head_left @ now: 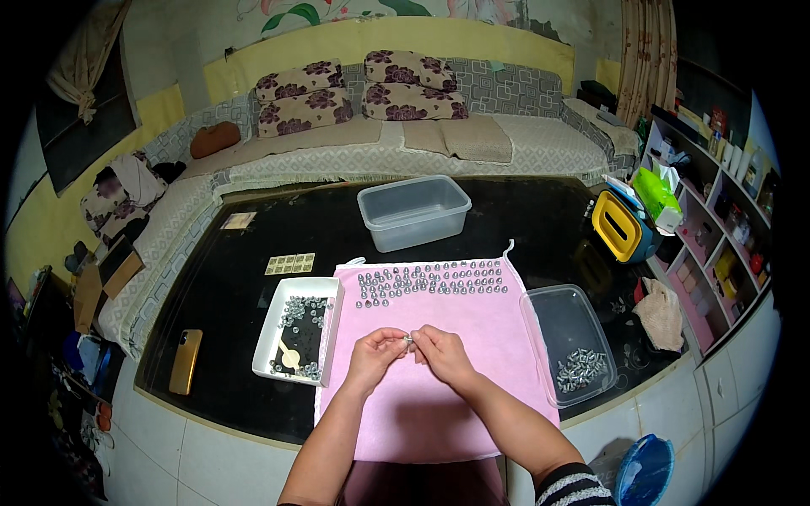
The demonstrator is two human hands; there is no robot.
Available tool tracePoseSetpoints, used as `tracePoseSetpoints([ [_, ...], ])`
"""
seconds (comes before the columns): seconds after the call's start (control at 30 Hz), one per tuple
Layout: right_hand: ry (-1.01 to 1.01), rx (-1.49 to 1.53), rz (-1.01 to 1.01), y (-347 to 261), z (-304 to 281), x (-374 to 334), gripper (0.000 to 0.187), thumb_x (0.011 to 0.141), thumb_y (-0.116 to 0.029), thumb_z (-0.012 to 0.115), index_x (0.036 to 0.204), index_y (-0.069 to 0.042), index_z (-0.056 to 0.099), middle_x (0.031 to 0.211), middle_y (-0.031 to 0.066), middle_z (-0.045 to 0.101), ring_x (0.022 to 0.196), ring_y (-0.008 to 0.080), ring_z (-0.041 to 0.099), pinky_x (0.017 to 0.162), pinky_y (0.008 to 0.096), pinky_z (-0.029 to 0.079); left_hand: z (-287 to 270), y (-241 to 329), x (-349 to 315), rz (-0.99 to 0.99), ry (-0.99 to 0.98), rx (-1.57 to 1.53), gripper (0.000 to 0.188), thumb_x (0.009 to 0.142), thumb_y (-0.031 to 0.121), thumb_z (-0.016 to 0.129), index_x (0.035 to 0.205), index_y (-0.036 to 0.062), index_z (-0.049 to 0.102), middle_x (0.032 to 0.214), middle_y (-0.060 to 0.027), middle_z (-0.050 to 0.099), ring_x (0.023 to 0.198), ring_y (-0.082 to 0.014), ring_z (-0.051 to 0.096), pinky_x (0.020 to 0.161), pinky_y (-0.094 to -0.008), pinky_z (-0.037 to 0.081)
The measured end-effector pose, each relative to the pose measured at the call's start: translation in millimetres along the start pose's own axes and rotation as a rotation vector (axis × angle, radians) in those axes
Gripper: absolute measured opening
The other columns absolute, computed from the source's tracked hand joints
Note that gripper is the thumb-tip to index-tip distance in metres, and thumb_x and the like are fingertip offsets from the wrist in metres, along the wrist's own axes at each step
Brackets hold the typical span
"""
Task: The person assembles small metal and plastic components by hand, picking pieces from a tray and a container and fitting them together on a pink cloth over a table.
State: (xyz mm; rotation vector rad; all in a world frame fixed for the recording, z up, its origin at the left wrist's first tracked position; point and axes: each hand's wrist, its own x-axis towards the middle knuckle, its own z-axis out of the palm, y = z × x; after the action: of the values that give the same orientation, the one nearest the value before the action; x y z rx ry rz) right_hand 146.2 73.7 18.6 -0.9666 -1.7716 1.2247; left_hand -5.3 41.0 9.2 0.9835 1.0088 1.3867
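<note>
Above the middle of a pink cloth (388,422), my left hand (374,354) and my right hand (441,350) meet with fingertips pinched. Between them is a small silver bolt (408,339), mostly covered by the fingers; whether a nut is on it I cannot tell. Beyond my hands, several rows of small silver bolts with nuts (430,278) stand on the cloth. To the left, a white box (261,341) holds loose metal nuts (295,310) and a round pale piece with a handle. At the right, a clear shallow plastic tray (561,316) holds a pile of silver bolts (580,368).
A clear plastic tub (413,223) stands on the black table (287,219) behind the cloth. A gold phone (186,361) and a label sheet (290,264) lie left. A yellow-blue tissue box (620,228) and beige cloth (658,314) are right. A blue bucket (645,472) is on the floor.
</note>
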Motion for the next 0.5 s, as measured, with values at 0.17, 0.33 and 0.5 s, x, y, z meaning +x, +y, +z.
tracePoseSetpoints([
  [0.17, 0.055, 0.061, -0.067, -0.8, 3.4, 0.4, 0.022, 0.088, -0.022, 0.05, 0.079, -0.002, 0.055, 0.061, 0.0034, 0.055, 0.055, 0.0074, 0.05, 0.052, 0.0218, 0.041, 0.5, -0.1, 0.4, 0.006, -0.001, 0.0, 0.013, 0.08, 0.005, 0.06, 0.092, 0.0001, 0.058, 0.077, -0.0037, 0.06, 0.068, -0.0086, 0.056, 0.066, -0.0201, 0.047],
  [0.33, 0.008, 0.044, -0.008, 0.3, 2.2, 1.3, 0.022, 0.088, -0.022, 0.049, 0.08, -0.002, 0.055, 0.059, 0.0025, 0.053, 0.054, 0.0079, 0.05, 0.051, 0.0222, 0.041, -0.3, -1.3, 1.0, 0.005, 0.003, 0.0, 0.012, 0.08, 0.005, 0.06, 0.091, -0.0005, 0.058, 0.077, -0.0054, 0.06, 0.069, -0.0102, 0.056, 0.066, -0.021, 0.047],
  [0.5, -0.026, 0.026, 0.036, -2.5, 0.7, 0.8, 0.021, 0.088, -0.021, 0.049, 0.081, -0.002, 0.054, 0.06, 0.0022, 0.053, 0.054, 0.0077, 0.05, 0.051, 0.0217, 0.041, 2.2, 1.0, 0.2, 0.009, -0.006, 0.016, 0.012, 0.08, 0.005, 0.06, 0.091, -0.0005, 0.058, 0.077, -0.0052, 0.06, 0.069, -0.0097, 0.056, 0.065, -0.0204, 0.047],
])
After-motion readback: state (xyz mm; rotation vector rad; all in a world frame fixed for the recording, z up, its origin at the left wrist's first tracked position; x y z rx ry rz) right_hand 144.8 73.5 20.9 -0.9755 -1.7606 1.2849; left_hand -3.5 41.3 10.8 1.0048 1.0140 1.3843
